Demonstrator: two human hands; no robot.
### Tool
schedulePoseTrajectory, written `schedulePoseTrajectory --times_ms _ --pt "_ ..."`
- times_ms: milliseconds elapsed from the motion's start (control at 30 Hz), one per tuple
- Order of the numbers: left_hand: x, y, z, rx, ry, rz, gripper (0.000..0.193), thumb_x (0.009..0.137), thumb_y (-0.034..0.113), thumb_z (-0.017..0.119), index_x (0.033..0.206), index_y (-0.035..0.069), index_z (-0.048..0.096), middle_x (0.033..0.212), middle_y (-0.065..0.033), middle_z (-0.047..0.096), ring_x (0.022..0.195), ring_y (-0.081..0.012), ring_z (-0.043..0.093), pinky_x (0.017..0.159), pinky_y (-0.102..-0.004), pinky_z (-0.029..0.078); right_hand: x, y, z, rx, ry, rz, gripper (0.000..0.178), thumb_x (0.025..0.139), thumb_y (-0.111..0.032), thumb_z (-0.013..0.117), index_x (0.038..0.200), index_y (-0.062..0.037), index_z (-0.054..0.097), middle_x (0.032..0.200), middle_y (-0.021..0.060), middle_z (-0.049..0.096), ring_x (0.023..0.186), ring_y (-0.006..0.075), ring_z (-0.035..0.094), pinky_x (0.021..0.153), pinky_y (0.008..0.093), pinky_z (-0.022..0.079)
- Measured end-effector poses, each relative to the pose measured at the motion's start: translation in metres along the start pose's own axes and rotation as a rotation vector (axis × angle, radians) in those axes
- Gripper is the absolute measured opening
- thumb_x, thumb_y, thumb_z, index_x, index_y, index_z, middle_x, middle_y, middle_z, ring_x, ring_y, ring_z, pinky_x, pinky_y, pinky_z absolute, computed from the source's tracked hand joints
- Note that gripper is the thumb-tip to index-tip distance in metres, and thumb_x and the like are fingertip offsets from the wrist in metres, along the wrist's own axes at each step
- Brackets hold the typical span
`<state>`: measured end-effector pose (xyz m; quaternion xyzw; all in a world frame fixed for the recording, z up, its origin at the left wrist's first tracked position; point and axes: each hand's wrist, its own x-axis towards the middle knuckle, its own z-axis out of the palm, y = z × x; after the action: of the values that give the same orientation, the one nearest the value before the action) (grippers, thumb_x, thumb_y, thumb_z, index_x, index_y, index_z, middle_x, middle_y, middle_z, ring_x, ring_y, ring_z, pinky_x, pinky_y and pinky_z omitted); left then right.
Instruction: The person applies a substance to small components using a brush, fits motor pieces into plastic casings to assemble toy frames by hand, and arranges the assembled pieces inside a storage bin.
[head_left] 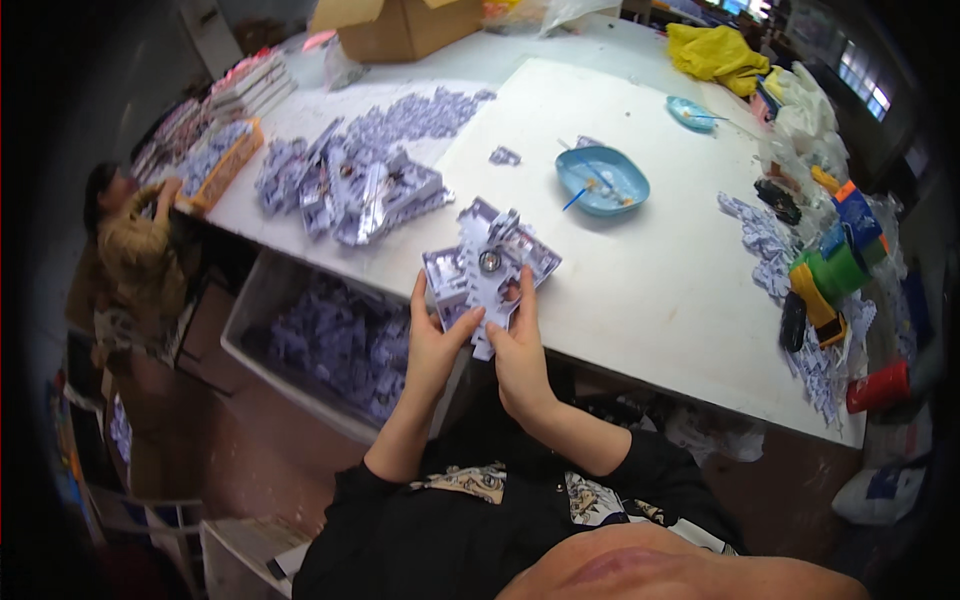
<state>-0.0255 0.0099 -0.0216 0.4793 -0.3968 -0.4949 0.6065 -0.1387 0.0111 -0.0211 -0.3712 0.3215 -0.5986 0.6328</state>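
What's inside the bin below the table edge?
The bin holds heaped grey-purple plastic parts. Deeper parts are covered by those on top; the left forearm hides some too.

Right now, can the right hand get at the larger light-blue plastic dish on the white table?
Probably yes: the dish sits ahead, to the right, across bare white tabletop. The right hand grips the pale-lilac toothed plastic assembly, though, so it would likely need to let go first.

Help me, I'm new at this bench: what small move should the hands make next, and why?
Perhaps a gentle press with both thumbs: the left hand and right hand hold the grey plastic part from either side, thumbs at its near end. Whether its pieces sit flush, I can't tell.
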Motion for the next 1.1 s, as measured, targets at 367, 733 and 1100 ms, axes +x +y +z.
schedulePoseTrajectory --times_ms 367,733,1100 --pt "0.004 -0.029 -0.006 -0.216 -0.010 0.134 0.088 0.084 -0.003 0.068 0.152 0.002 0.013 0.132 -0.0142 0.051 0.115 -0.0176 0.056 0.097 -0.0308 0.047 -0.012 -0.007 -0.012 -0.223 -0.152 0.012 0.074 0.095 0.004 0.047 0.156 -0.0041 0.007 0.152 0.0181 0.028 0.136 0.0239 0.035 0.113 0.0347 0.026" --pt "-0.002 -0.030 -0.002 -0.302 -0.025 0.142 0.095 0.081 0.000 0.076 0.154 0.006 0.014 0.131 -0.0147 0.054 0.116 -0.0191 0.058 0.096 -0.0331 0.050 -0.018 -0.006 -0.016 -0.271 -0.154 -0.010 0.074 0.096 0.004 0.051 0.157 -0.0097 0.011 0.151 0.0183 0.030 0.139 0.0241 0.033 0.112 0.0342 0.027" --pt "-0.002 -0.030 -0.005 -0.349 -0.083 0.152 0.088 0.087 0.003 0.070 0.155 0.007 0.014 0.143 -0.0155 0.043 0.127 -0.0187 0.047 0.106 -0.0326 0.041 -0.020 -0.047 -0.047 -0.887 -0.148 -0.019 0.037 0.101 -0.012 0.052 0.137 -0.0026 0.053 0.110 0.0129 0.069 0.095 0.0149 0.065 0.086 0.0270 0.047"
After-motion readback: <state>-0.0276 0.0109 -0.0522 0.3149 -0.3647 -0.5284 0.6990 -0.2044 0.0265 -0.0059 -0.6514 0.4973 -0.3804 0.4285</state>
